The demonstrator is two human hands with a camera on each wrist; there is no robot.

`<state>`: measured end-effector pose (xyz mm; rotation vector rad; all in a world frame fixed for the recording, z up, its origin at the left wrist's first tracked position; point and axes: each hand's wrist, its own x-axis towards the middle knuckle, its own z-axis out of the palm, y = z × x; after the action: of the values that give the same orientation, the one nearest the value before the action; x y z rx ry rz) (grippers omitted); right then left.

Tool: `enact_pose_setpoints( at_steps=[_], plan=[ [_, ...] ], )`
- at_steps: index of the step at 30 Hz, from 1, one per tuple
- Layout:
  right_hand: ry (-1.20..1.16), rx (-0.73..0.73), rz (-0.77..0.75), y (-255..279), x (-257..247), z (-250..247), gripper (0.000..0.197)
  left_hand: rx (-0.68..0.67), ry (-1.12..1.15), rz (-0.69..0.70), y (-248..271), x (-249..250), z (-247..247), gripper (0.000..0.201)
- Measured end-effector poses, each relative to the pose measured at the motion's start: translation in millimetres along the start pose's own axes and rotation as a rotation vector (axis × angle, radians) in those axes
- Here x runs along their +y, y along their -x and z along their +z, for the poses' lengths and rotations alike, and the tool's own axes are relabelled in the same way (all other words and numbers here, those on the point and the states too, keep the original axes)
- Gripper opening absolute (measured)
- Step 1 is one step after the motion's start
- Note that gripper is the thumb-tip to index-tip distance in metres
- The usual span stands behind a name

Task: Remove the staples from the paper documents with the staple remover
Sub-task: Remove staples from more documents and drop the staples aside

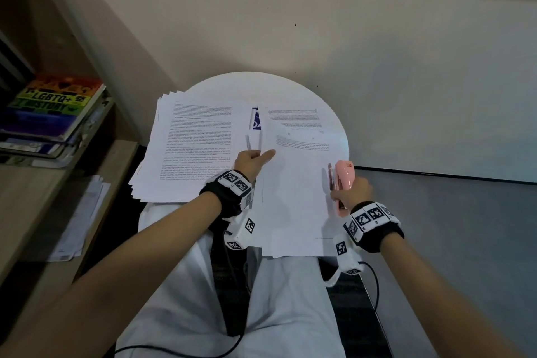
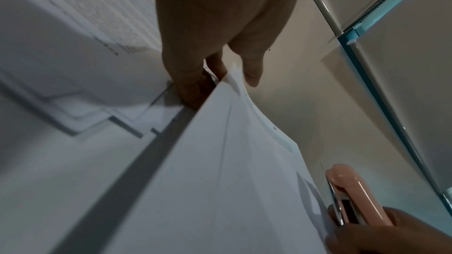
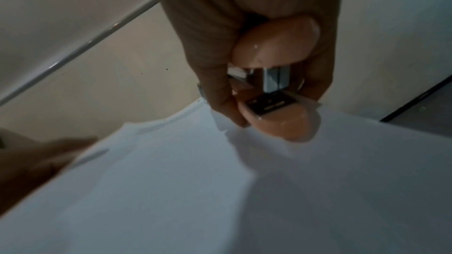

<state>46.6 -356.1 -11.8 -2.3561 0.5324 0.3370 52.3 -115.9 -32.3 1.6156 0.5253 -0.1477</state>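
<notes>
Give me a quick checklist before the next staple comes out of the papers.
1. Right hand grips the pink tool: ok.
2. Left hand holds the document by its edge: ok.
3. Tool's metal end at the document's right edge: ok.
4. Staple located on this document: cannot tell, none visible.
5. Document lying flat on the table: not ok, the left hand lifts its edge.
6. Left stack apart from the tool: ok.

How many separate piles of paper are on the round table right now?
2. A fanned stack lies on the table's left side; a second document lies on the right, overhanging the near edge, held by the left hand. Further sheets may be hidden beneath.
</notes>
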Motion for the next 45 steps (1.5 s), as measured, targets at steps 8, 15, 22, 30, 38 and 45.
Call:
enact_pose_setpoints(
  at_steps=[8, 15, 22, 30, 38, 45],
  plan=[
    [-0.428, -0.044, -0.198, -3.4, -9.7, -23.9, 0.034, -0.172, 0.057, 0.306, 12.5, 42.6, -18.5, 0.019],
    [-0.614, -0.208, -0.431, 7.1, -60.3, -57.7, 0.026, -0.265, 0.216, 0.467, 34.7, 110.4, -44.2, 0.019],
    [-0.705, -0.054, -0.629, 33.4, -102.6, -55.1, 0.023, 0.351, -0.059, 0.901, 32.6, 121.3, -47.0, 0.014],
    [-0.679, -0.066, -0.788, 37.9, -107.8, -42.5, 0.053, 0.236, 0.024, 0.936, 39.4, 119.1, -42.6, 0.04],
    [-0.746, -0.093, -0.734, 29.5, -91.3, -45.6, 0.043, 0.031, 0.196, 0.837, 35.8, 127.5, -53.1, 0.068],
    [-0.765, -0.014, -0.782, 28.6, -106.3, -53.8, 0.057, 0.144, 0.061, 0.907, 36.6, 131.7, -43.1, 0.025]
  ],
)
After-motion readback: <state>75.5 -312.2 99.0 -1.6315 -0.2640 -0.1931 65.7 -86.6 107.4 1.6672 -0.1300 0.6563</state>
